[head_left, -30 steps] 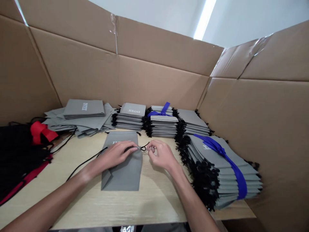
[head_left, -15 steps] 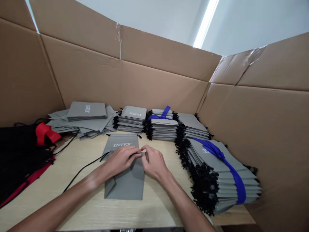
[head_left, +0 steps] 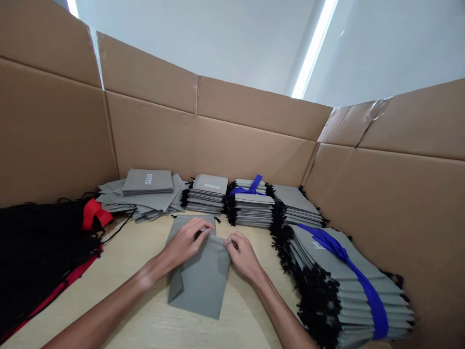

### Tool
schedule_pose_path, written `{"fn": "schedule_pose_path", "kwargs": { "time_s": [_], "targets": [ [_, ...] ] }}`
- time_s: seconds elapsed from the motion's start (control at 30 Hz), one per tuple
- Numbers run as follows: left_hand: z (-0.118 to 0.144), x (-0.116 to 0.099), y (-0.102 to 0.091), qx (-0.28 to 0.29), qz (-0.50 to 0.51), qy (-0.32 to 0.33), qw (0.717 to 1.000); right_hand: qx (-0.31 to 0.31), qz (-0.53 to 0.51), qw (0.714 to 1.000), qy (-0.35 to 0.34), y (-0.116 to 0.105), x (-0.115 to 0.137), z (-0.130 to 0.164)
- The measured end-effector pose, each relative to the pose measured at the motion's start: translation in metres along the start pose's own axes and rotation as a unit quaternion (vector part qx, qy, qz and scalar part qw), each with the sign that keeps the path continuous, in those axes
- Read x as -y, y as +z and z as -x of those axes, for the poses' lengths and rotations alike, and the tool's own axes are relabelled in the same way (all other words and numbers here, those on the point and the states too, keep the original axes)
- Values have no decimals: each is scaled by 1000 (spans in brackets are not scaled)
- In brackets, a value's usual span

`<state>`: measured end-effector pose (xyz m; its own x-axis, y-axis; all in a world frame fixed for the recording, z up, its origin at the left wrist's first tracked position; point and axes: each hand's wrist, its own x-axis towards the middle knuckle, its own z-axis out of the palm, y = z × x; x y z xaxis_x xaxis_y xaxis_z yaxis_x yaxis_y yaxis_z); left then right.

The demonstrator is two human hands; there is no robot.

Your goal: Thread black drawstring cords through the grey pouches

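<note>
Grey pouch — flat fabric bag lying on the table, just in front of the person; taken here as the landmark. Its upper part is folded over, and a loose corner sticks out at its lower left edge.

Left hand — palm down on the pouch's upper left part, forearm reaching in from the lower left. Fingers extended and close together, pressing the folded top flat; thumb tucked toward the fold. No pinch is visible.

Right hand — at the pouch's upper right corner, forearm reaching in from the lower right, wrist slightly bent. Fingers curled inward, tips touching the pouch edge; whether they pinch a cord cannot be told.

Stacks of grey pouches — beyond the pouch, in a row along the cardboard wall; black cord ends bristle from their sides. One stack carries a blue ribbon.

Large bundle — to the right of the pouch, a tall stack of grey pouches bound with a blue band, black cords hanging from its near side.

Loose grey pouches — beyond and to the left of the pouch, spread untidily, one with white lettering uppermost.

Black cords — a heap well to the left of the pouch, with a red tie on top.
</note>
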<state>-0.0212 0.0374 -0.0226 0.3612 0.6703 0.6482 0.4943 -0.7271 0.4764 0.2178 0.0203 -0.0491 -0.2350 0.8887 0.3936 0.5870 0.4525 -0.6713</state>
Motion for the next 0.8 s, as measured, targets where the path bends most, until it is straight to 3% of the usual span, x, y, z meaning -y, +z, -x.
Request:
{"fn": "schedule_pose_path", "kwargs": {
  "time_s": [0.1, 0.2, 0.4, 0.5, 0.8],
  "targets": [
    [-6, 14, -18, -88, -14, -43, 995, -46, -14, 999, 15, -8, -10, -4],
    [-10, 25, -30, -122, 24, -109, 986, -81, -18, 996, 32, -14, -18, -7],
    [-14, 23, -27, -80, 173, -145, 971, -103, -11, 993, 48, -17, -25, -9],
    [-14, 18, -27, -48, 195, -141, 969, -98, 3, 994, 54, -16, -26, -9],
    [-11, 22, -32, 12, 6, -35, 999, -79, 135, 987, 46, -22, -15, -2]
  ]
}}
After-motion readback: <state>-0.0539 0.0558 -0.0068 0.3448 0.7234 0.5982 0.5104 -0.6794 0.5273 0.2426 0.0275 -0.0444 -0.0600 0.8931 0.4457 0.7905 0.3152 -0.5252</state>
